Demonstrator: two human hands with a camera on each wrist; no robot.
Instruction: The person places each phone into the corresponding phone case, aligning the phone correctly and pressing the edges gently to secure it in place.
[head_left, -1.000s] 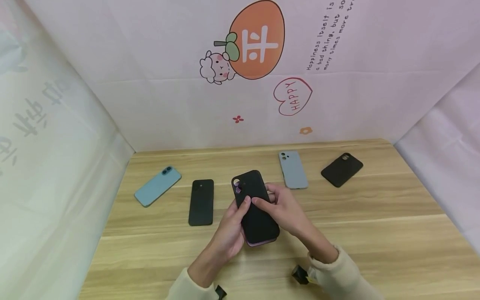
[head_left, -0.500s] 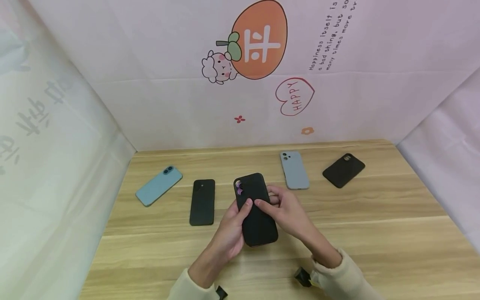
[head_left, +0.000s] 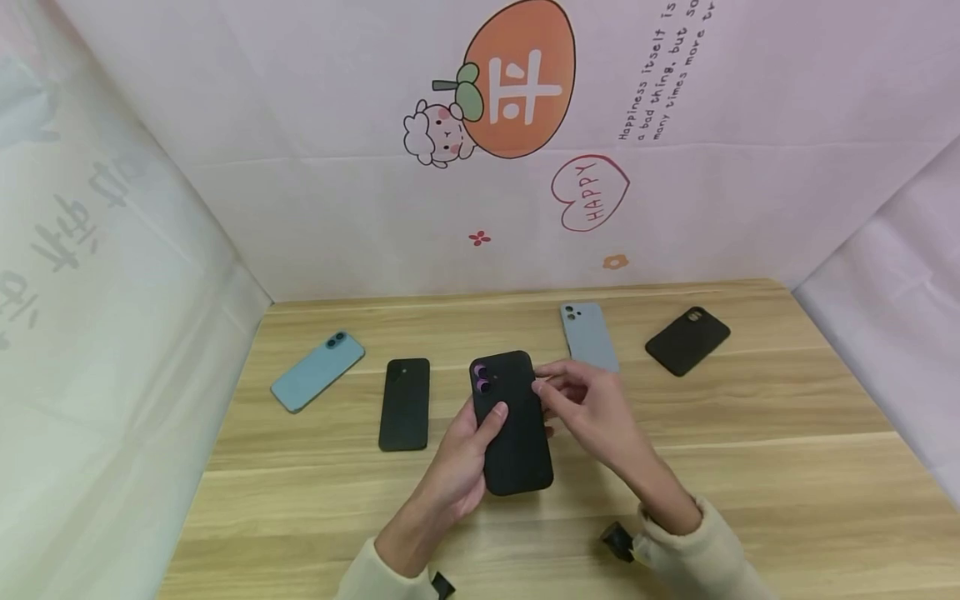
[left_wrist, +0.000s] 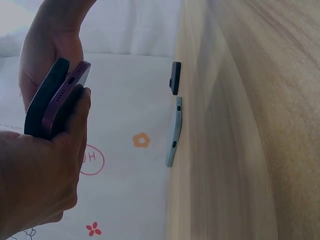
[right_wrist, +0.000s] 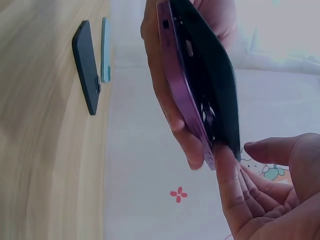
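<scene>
A black phone case lies over the back of a purple phone, whose lenses show through the case's camera opening in the head view. In the right wrist view a gap separates phone and case along the near side. My left hand grips both from the left, thumb across the case, fingers underneath. At the upper right edge, my right hand has its thumb and curled fingers around the case edge. One right fingertip sits between phone and case, with the thumb on the outer side.
On the wooden table lie a light blue phone and a black phone to the left. A pale grey-blue case and another black case lie at the back right. A printed cloth wall stands behind.
The case now covers the purple phone's lower end and lines up with its lenses. My right thumb has slid from the case's middle to its upper right edge.
</scene>
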